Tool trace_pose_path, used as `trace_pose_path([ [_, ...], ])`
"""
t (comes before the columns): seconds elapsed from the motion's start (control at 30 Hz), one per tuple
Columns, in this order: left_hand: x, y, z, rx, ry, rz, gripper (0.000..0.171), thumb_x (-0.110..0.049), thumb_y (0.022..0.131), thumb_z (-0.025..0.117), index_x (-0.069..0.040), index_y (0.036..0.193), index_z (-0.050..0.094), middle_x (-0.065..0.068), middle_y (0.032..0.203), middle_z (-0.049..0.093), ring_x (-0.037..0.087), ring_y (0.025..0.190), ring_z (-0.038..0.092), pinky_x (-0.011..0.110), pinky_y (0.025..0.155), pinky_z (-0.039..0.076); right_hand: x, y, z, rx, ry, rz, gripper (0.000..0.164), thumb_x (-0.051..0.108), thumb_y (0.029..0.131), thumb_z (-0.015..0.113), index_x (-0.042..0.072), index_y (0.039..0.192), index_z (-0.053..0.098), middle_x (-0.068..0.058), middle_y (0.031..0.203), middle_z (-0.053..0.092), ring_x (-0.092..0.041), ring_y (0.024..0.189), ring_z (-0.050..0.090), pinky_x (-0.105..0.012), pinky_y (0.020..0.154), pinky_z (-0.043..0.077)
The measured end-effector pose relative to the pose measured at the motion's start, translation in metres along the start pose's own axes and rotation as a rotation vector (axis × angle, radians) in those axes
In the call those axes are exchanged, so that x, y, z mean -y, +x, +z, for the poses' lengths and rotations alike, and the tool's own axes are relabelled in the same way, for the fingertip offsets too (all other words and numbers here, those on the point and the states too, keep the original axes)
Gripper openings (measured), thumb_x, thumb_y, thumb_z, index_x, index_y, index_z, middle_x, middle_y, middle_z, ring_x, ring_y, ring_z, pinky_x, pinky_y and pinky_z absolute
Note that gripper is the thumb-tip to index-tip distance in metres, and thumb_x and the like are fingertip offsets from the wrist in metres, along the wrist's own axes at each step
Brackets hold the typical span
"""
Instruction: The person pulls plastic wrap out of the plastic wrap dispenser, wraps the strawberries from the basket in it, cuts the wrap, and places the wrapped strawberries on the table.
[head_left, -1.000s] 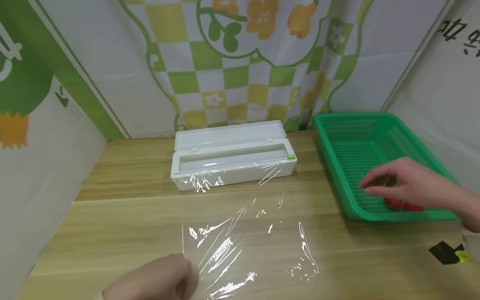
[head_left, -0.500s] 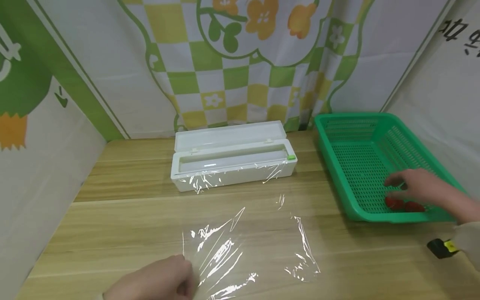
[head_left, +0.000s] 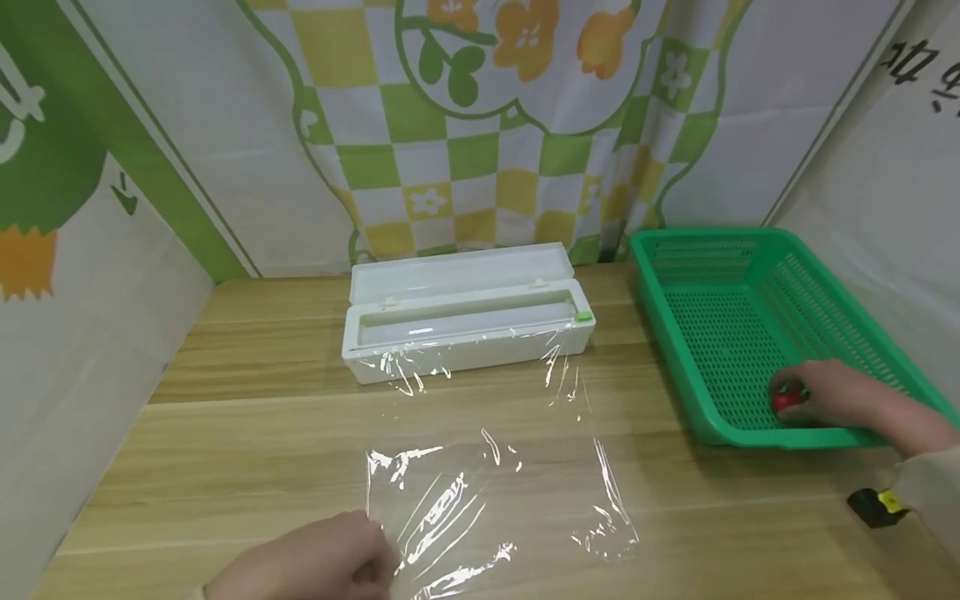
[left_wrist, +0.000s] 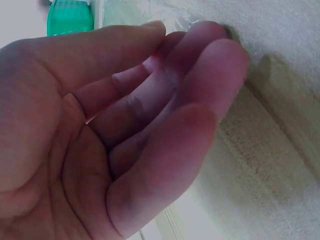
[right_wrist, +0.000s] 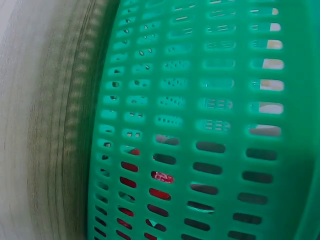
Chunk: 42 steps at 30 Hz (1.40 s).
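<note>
A sheet of clear plastic wrap (head_left: 450, 500) stretches over the table from a white wrap dispenser box (head_left: 472, 354) with its lid raised. My left hand (head_left: 322, 554) pinches the sheet's near left corner; in the left wrist view its thumb and index fingertip (left_wrist: 152, 30) come together by the film. Inside the green basket (head_left: 678, 358), my right hand (head_left: 832, 392) curls its fingers round a small red fruit (head_left: 786, 402), whose kind is unclear. From the right wrist, the basket's slotted wall (right_wrist: 192, 65) hides most of the hand, with red showing through the slots.
A small green slider (head_left: 583, 316) sits at the dispenser's right end. Near the basket's front, a black and yellow object (head_left: 873, 507) lies by the right sleeve. A patterned cloth (head_left: 495, 158) hangs behind the table (head_left: 247, 450), and white cloth walls stand on both sides.
My right hand has lowered into the basket, and its fingers have come round a red fruit there. The left hand stays at the wrap's corner; the film has shifted slightly.
</note>
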<state>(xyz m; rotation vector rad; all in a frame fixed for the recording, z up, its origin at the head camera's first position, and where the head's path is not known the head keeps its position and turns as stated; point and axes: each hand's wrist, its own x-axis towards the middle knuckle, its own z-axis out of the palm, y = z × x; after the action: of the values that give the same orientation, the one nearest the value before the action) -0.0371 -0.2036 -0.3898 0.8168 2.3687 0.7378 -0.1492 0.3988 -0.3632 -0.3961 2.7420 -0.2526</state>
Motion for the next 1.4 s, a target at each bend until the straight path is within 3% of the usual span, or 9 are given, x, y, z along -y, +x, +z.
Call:
trace_pose_path([
  [0.13, 0.002, 0.001, 0.000, 0.006, 0.007, 0.009, 0.029, -0.005, 0.073, 0.061, -0.018, 0.052, 0.046, -0.023, 0.048, 0.024, -0.009, 0.044, 0.017, 0.020, 0.036, 0.016, 0.000, 0.002, 0.001, -0.018, -0.019, -0.008, 0.028, 0.012, 0.083, 0.074, 0.000, 0.107, 0.069, -0.008, 0.094, 0.072, -0.024, 0.083, 0.066, -0.038, 0.066, 0.056],
  [0.3, 0.001, -0.001, 0.003, 0.004, -0.019, -0.038, 0.023, 0.000, 0.065, 0.056, -0.015, 0.053, 0.044, -0.021, 0.047, 0.023, -0.005, 0.044, 0.017, 0.023, 0.036, 0.015, 0.000, 0.005, 0.005, -0.059, -0.064, -0.018, 0.031, 0.007, 0.078, 0.076, -0.004, 0.107, 0.070, -0.012, 0.093, 0.071, -0.023, 0.080, 0.064, -0.035, 0.064, 0.053],
  [0.5, -0.001, 0.004, 0.004, -0.016, 0.054, -0.021, 0.022, 0.002, 0.060, 0.054, -0.015, 0.050, 0.043, -0.021, 0.046, 0.022, -0.006, 0.043, 0.015, 0.021, 0.036, 0.014, 0.000, 0.006, 0.007, -0.112, -0.079, -0.016, 0.030, 0.007, 0.077, 0.077, -0.001, 0.106, 0.073, -0.013, 0.093, 0.072, -0.022, 0.080, 0.061, -0.032, 0.063, 0.049],
  [0.8, -0.002, 0.008, 0.006, -0.037, 0.148, -0.012, 0.025, 0.001, 0.059, 0.056, -0.014, 0.048, 0.039, -0.020, 0.046, 0.018, -0.004, 0.045, 0.011, 0.021, 0.037, 0.010, 0.010, 0.008, -0.006, -0.191, -0.080, -0.046, 0.033, 0.010, 0.083, 0.075, -0.004, 0.112, 0.071, -0.015, 0.096, 0.074, -0.025, 0.083, 0.067, -0.036, 0.065, 0.055],
  [1.03, -0.003, 0.010, 0.006, -0.030, 0.139, -0.041, 0.028, 0.004, 0.060, 0.057, -0.018, 0.050, 0.042, -0.021, 0.047, 0.024, 0.000, 0.047, 0.020, 0.020, 0.039, 0.016, 0.042, 0.001, -0.021, -0.378, -0.128, -0.121, 0.035, 0.006, 0.080, 0.078, -0.003, 0.113, 0.070, -0.016, 0.096, 0.074, -0.029, 0.081, 0.069, -0.039, 0.062, 0.057],
  [1.17, -0.003, 0.011, 0.006, -0.032, 0.166, -0.045, 0.029, 0.003, 0.059, 0.058, -0.021, 0.051, 0.044, -0.021, 0.048, 0.027, -0.001, 0.047, 0.024, 0.020, 0.039, 0.020, 0.067, -0.003, -0.028, -0.532, -0.183, -0.212, 0.039, 0.005, 0.075, 0.082, 0.003, 0.112, 0.072, -0.013, 0.100, 0.074, -0.026, 0.081, 0.070, -0.040, 0.064, 0.058],
  [1.3, -0.001, 0.013, 0.007, -0.034, 0.223, -0.024, 0.029, 0.002, 0.058, 0.060, -0.022, 0.050, 0.046, -0.021, 0.048, 0.030, -0.002, 0.047, 0.026, 0.019, 0.039, 0.023, 0.092, -0.005, -0.036, -0.626, -0.177, -0.275, 0.043, 0.003, 0.073, 0.083, 0.009, 0.114, 0.071, -0.010, 0.104, 0.073, -0.024, 0.084, 0.069, -0.040, 0.066, 0.057],
  [1.4, 0.001, 0.015, 0.009, -0.033, 0.260, -0.004, 0.028, 0.002, 0.058, 0.061, -0.021, 0.049, 0.047, -0.021, 0.047, 0.031, -0.003, 0.046, 0.027, 0.018, 0.038, 0.024, 0.112, -0.005, -0.040, -0.677, -0.129, -0.297, 0.046, 0.002, 0.072, 0.084, 0.013, 0.115, 0.071, -0.007, 0.109, 0.072, -0.023, 0.091, 0.068, -0.030, 0.071, 0.056],
])
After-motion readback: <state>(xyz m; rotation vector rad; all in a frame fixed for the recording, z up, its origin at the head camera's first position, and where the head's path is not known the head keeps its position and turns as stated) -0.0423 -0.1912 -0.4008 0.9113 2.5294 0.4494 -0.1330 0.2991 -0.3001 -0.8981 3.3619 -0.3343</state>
